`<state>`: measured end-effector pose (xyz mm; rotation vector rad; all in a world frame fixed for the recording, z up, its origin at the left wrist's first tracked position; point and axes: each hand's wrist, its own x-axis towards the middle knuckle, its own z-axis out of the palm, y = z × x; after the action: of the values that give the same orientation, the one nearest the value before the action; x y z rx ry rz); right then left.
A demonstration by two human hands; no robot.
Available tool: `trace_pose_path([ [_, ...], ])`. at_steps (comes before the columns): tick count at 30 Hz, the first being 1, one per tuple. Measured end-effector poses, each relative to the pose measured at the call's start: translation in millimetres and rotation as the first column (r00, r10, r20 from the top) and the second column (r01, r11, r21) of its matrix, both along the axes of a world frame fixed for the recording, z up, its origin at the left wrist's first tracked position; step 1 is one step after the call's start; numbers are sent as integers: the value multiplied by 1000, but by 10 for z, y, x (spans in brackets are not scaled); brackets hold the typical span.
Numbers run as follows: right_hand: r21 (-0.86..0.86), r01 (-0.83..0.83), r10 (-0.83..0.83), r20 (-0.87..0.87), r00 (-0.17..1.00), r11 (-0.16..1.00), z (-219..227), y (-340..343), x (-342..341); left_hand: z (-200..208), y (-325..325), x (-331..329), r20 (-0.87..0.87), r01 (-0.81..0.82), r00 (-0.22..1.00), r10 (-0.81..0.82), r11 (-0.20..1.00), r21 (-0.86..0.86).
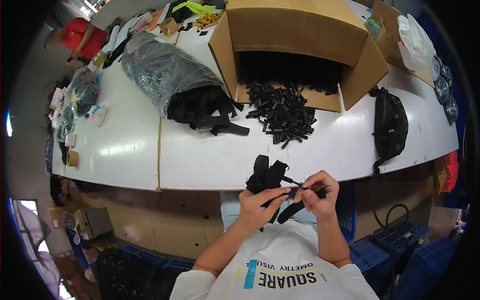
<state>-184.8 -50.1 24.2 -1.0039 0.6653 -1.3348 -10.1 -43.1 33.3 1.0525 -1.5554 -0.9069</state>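
the small part pinched by the right hand (320, 192) is too small to tell, and its fingers cover it. the left hand (257, 205) hides the lower end of the black strap bundle (265, 175). far up-left of the hands, a person in red (77, 37) is cut by the dark rim. the box inside (290, 70), above the hands, is too dark to read.

The long white desk (125, 145) carries an open brown cardboard box (300, 35) on its side; a heap of small black plastic pieces (282, 115) before it; a clear plastic bag of black straps (175, 80) to the left; a black fabric waist bag (390, 125) at the right edge.
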Motion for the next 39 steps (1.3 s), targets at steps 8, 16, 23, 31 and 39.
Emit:
trace_pose_path([
  [8, -26, 13, -11, 66, 998, 1000, 43, 73, 29, 51, 85, 50, 48, 14, 999, -16, 999, 38],
  [16, -107, 14, -16, -23, 1000, 994, 40, 111, 61, 212, 99, 26, 80, 85, 993, -86, 996, 21],
  [23, -229, -24, -33, -244, 969, 973, 158, 109, 108, 219, 133, 58, 133, 50, 990, -44, 998, -43],
  [31, -367, -134, -9, -362, 932, 920, 197, 6, 116, 268, 124, 120, 168, 56, 985, -44, 996, -65],
  [39, -416, -176, -42, -464, 885, 892, 157, 13, 117, 278, 119, 165, 209, 101, 974, -86, 993, -64],
])
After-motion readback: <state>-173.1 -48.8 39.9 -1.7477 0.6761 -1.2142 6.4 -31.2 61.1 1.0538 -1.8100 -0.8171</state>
